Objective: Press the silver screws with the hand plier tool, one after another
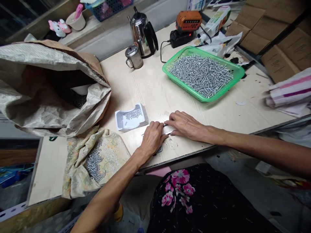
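Near the table's front edge, my left hand [152,137] bends its fingers down over one end of a flat silvery strip [168,129]. At the other end, my right hand [186,125] has thumb and fingers closed about the strip. Part of a dark metal piece shows under my left palm, mostly hidden. Left of my hands stands a white cut-open box [121,123] with small metal pins [132,114] in it. More such pins [95,161] lie on a patterned cloth [114,145] at the left.
A green plastic basket [167,66] full of metal pins stands at the back right. Behind are a steel kettle [141,30], a metal cup [134,57] and an orange battery [189,20] on its charger. A large open sack [85,119] occupies the left; cardboard boxes [279,61] stand right.
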### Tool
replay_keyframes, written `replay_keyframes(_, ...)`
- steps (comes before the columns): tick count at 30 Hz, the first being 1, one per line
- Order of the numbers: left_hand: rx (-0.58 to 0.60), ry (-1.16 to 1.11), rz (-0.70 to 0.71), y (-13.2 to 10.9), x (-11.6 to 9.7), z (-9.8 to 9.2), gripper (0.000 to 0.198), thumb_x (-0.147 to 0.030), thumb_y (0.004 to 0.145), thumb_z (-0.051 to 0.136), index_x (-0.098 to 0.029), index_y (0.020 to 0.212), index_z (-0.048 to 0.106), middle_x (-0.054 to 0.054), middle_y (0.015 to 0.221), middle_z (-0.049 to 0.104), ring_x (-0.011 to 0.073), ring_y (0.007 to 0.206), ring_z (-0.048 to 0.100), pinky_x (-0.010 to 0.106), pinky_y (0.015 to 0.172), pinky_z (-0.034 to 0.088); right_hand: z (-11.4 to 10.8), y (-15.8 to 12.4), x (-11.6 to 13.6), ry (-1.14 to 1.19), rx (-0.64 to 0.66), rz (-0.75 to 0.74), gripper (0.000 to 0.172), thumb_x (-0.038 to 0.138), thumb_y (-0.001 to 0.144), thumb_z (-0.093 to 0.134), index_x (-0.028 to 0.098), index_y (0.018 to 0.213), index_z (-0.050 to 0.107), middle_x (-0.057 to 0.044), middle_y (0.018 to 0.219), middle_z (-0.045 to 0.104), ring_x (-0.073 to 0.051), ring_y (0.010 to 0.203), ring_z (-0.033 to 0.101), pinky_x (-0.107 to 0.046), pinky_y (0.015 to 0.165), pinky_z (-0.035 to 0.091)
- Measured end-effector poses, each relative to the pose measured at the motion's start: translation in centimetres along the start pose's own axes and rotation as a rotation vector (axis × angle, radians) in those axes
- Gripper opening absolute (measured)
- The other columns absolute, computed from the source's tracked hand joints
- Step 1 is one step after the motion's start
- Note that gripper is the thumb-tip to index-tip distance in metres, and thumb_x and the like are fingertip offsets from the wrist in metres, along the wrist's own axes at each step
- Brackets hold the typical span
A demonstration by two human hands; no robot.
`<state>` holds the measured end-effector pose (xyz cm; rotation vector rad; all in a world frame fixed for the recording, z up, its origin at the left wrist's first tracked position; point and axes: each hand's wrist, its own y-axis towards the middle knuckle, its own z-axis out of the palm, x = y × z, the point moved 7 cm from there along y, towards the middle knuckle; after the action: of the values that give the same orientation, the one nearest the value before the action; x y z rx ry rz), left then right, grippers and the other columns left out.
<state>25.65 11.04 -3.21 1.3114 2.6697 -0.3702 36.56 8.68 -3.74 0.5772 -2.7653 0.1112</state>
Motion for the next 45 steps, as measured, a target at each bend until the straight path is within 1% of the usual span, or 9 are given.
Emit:
replay_keyframes(6,-0.022,0.033,0.009,0.5,0.0,-0.1,0.010,-0.026,0.094,0.057,-0.017,0.099,0.058,0.007,0.097,0.059,0.0247,0.096,0.052,0.038,0.081,0.048,-0.3,0.8,-0.1,0.045,0.001,-0.018,0.008,0.021,0.091,0.058,0.014,0.091,0.062,-0.010,0.096,0.061,-0.023,0.094,0.052,-0.034,0.078,0.043)
replay_keyframes(12,0.003,0.015,-0.012,0.9,0.1,0.6,0.013,-0.021,0.095,0.053,-0.019,0.084,0.058,0.006,0.088,0.059,0.0245,0.092,0.053,0.038,0.078,0.049,0.7,1.0,0.1,0.082,0.019,-0.042,0.019,0.020,0.095,0.047,0.018,0.081,0.060,-0.006,0.083,0.061,-0.019,0.082,0.053,-0.033,0.072,0.043)
replay_keyframes(17,-0.040,0.001,-0.053,0.3,0.1,0.4,0.011,-0.023,0.096,0.052,-0.017,0.101,0.060,0.009,0.099,0.063,0.0258,0.101,0.056,0.042,0.085,0.052,-0.2,0.9,0.0,0.029,-0.013,-0.020,0.009,0.023,0.091,0.057,0.015,0.089,0.062,-0.010,0.094,0.062,-0.022,0.089,0.054,-0.034,0.077,0.045)
replay_keyframes(23,-0.261,0.010,-0.044,-3.8,-2.4,1.8,0.050,-0.026,0.096,0.051,-0.014,0.143,0.038,0.019,0.151,0.043,0.0342,0.144,0.033,0.054,0.110,0.040,-1.0,-0.6,-0.5,-0.024,-0.129,-0.099,0.066,0.056,0.083,0.066,0.012,0.130,0.051,-0.020,0.126,0.056,-0.033,0.115,0.049,-0.049,0.096,0.041)
replay_keyframes(29,-0.266,-0.032,-0.081,-5.5,-4.2,4.1,0.052,-0.032,0.096,0.053,-0.015,0.143,0.042,0.017,0.148,0.049,0.0346,0.146,0.032,0.058,0.114,0.036,-0.2,0.3,-1.0,-0.064,-0.182,-0.024,0.035,0.026,0.094,0.052,0.015,0.126,0.057,-0.016,0.119,0.061,-0.029,0.107,0.051,-0.041,0.086,0.043)
replay_keyframes(33,-0.283,-0.083,-0.111,-5.6,-4.6,3.9,0.049,-0.032,0.096,0.052,-0.016,0.142,0.045,0.016,0.146,0.051,0.0342,0.144,0.035,0.059,0.114,0.036,-0.4,4.0,-1.7,-0.107,-0.165,0.000,0.019,0.025,0.094,0.053,0.015,0.096,0.069,-0.013,0.097,0.065,-0.027,0.096,0.051,-0.037,0.078,0.039)
replay_keyframes(37,-0.333,-0.133,-0.095,-6.3,-4.7,3.3,0.044,-0.032,0.096,0.052,-0.017,0.138,0.049,0.015,0.143,0.053,0.0321,0.141,0.039,0.055,0.112,0.039,-1.2,5.3,-2.3,-0.084,-0.196,-0.016,0.017,0.027,0.093,0.056,0.017,0.095,0.070,-0.011,0.096,0.065,-0.026,0.095,0.052,-0.036,0.078,0.038)
replay_keyframes(42,-0.510,-0.051,-0.396,-9.4,-0.2,0.2,0.023,-0.031,0.096,0.052,-0.015,0.105,0.066,0.015,0.112,0.063,0.0271,0.110,0.057,0.044,0.092,0.051,-1.4,-0.3,-0.6,0.008,-0.305,-0.033,0.029,0.031,0.097,0.050,0.016,0.119,0.062,-0.012,0.109,0.061,-0.026,0.100,0.052,-0.038,0.082,0.042)
replay_keyframes(45,-0.317,0.002,-0.624,-10.0,3.6,-0.4,0.025,-0.038,0.091,0.060,-0.016,0.084,0.068,0.012,0.093,0.064,0.0278,0.098,0.058,0.041,0.084,0.050,-0.2,-4.0,0.9,0.116,-0.324,-0.025,0.030,0.031,0.098,0.048,0.017,0.120,0.060,-0.012,0.109,0.061,-0.026,0.101,0.054,-0.039,0.082,0.044)
